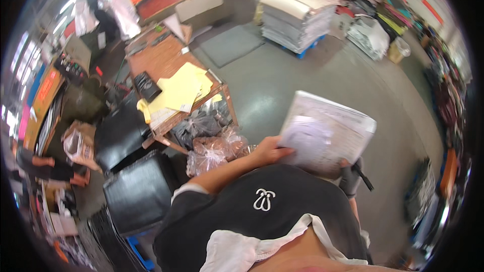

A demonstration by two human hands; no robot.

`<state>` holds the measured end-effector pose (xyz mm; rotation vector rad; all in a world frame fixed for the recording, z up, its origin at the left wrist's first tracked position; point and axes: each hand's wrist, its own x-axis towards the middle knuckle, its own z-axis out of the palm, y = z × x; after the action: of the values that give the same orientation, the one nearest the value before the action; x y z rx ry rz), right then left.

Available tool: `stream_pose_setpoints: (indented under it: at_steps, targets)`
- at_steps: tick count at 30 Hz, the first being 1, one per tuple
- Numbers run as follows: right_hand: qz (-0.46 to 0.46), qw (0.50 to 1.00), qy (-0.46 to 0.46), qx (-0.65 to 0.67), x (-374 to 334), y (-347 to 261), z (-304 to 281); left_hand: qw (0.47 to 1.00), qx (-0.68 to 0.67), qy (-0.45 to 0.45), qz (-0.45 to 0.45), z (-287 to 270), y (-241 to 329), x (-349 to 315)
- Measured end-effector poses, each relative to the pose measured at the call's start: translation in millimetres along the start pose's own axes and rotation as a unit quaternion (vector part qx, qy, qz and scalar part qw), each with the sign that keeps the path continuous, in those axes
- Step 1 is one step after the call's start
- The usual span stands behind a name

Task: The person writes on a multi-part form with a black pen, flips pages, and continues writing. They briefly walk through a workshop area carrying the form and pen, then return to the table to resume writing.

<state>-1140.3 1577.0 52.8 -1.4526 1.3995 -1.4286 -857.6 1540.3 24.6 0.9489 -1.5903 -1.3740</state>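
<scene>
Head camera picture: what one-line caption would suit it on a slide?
Seen from above, a person's left hand and right hand carry a stack of printed sheets across a cluttered workshop floor.

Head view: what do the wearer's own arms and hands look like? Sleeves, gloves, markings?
The left hand is bare: no glove, ring or watch visible. Its forearm is uncovered up to a short sleeve, dark grey with a pale band at the hem. The dark top carries a small white looped emblem on the front. The right hand is almost wholly hidden behind the paper stack, so its covering cannot be judged.
</scene>
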Motion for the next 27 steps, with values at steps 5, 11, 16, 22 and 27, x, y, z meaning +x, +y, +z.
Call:
stream_pose_setpoints:
  at_steps: [5, 11, 16, 22, 27]
  targets:
    - [0.021, 0.997, 0.026, 0.068, 100.2, 31.4, -16.6, 0.992, 0.063, -0.053, 0.094, -3.2, -0.1, 128.6]
    - [0.060, 0.976, -0.132, 0.161, 281.5, 79.5, 14.9, 0.992, 0.011, 0.125, 0.002, -26.0, -23.0, 233.6]
    - [0.018, 0.950, -0.303, 0.073, 448.7, 78.2, 71.4, 0.956, -0.017, 0.290, 0.044, -50.6, -26.1, 281.4]
    - [0.020, 0.853, -0.502, 0.138, 519.9, 80.5, 190.1, 0.877, 0.030, 0.477, -0.053, -79.9, -32.5, 275.5]
    - [0.111, 0.808, -0.542, 0.203, 537.3, 101.2, 287.0, 0.814, -0.117, 0.561, -0.096, -135.0, -59.0, 281.6]
